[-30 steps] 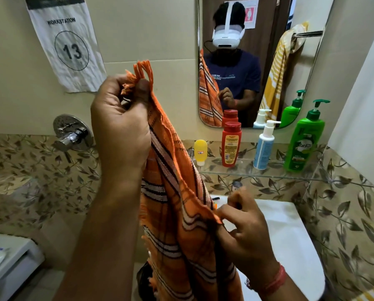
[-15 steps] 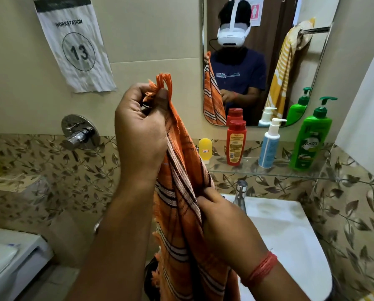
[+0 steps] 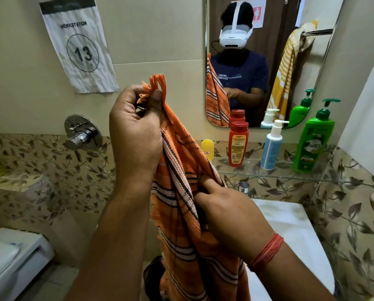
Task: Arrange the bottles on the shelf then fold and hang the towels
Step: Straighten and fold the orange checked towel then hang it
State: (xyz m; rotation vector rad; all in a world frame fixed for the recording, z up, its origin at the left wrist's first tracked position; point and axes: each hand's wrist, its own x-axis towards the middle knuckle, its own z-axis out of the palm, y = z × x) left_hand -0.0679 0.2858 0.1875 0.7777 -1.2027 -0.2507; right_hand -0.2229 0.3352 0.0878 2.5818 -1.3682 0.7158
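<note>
Towel (image 3: 188, 209), orange w/ black & white stripes, hangs in front of the mirror (image 3: 266, 61), gathered lengthwise, held up in both hands. Left hand (image 3: 136, 135) is highest, left of the mirror's lower edge, fingers curled w/ thumb pinching the bunched top corner; a bit of orange fringe sticks up above the fist. Right hand (image 3: 229, 213) is lower, below the mirror, fingers curled into the folds mid-cloth, index tip pressing a pleat; the rest of those fingers are hidden by fabric. Red thread band (image 3: 266, 250) sits on the right wrist. Under the mirror runs a glass shelf (image 3: 268, 172) w/ four bottles upright in a row, apart from each other: small yellow bottle (image 3: 207, 149) nearest the towel, red bottle (image 3: 238, 144) next, then white-blue pump bottle (image 3: 273, 146), then green pump bottle (image 3: 314, 140) at the far right end. Yellow striped towel (image 3: 286, 70) shows only as a reflection in the mirror, draped over a bar. Below the shelf a chrome tap (image 3: 243, 186) peeks out beside the towel, over a white basin (image 3: 290, 231). Left of the mirror: paper sign (image 3: 79, 46) reading WORKSTATION 13, w/ a chrome wall valve (image 3: 82, 133) under it.
</note>
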